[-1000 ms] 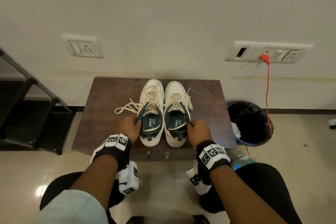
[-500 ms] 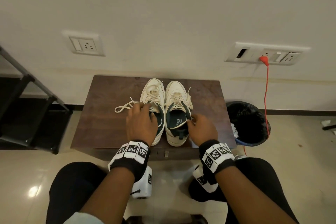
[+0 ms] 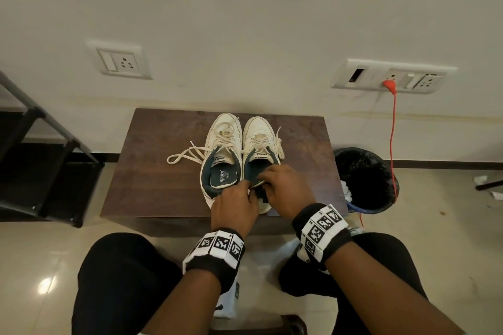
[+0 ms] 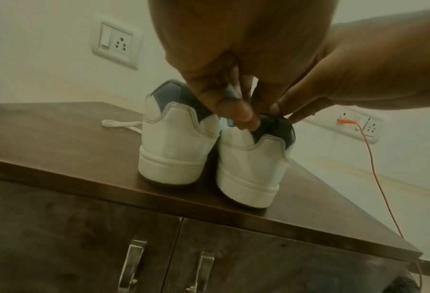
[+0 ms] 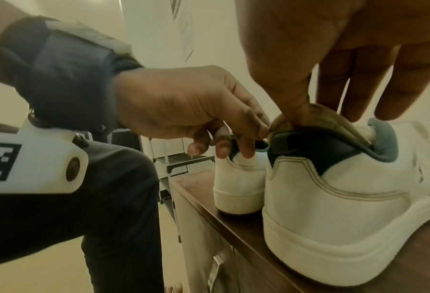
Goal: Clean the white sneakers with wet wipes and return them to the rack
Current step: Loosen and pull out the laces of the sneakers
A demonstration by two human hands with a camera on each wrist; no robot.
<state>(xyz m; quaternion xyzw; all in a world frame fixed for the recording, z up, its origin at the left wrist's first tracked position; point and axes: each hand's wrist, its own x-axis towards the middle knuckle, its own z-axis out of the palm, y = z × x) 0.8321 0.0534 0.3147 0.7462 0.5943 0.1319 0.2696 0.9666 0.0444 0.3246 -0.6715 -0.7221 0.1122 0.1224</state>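
At the far left a black rack (image 3: 40, 171) stands cut off by the frame edge, so its shelves cannot be counted from the head view; the right wrist view shows a few of its tiers behind the left hand. Two wall socket plates show, one (image 3: 119, 62) left and one (image 3: 392, 76) right, the right one with an orange cord (image 3: 393, 128) plugged in. Two white sneakers stand side by side, touching, toes to the wall, on the brown counter (image 3: 152, 171). The left sneaker (image 3: 220, 155) is free, its insole print readable from above and one lace loop trailing left on the counter. Both hands meet at the heel of the right sneaker (image 3: 255, 136), whose opening they largely hide from the head view. The left hand (image 3: 235, 202) has its grip curled, fingertips pinching the dark heel collar, as the left wrist view shows. The right hand (image 3: 283, 190) pinches a thin tan flap at the same collar between thumb and forefinger, other fingers spread straight; only the right wrist view shows this flap, and I cannot tell whether it is an insole or a wipe. Two metal handles on the counter's doors appear only in the left wrist view. At the right a black-lined bin (image 3: 367, 179) sits on the floor with something white inside, too small to make out.
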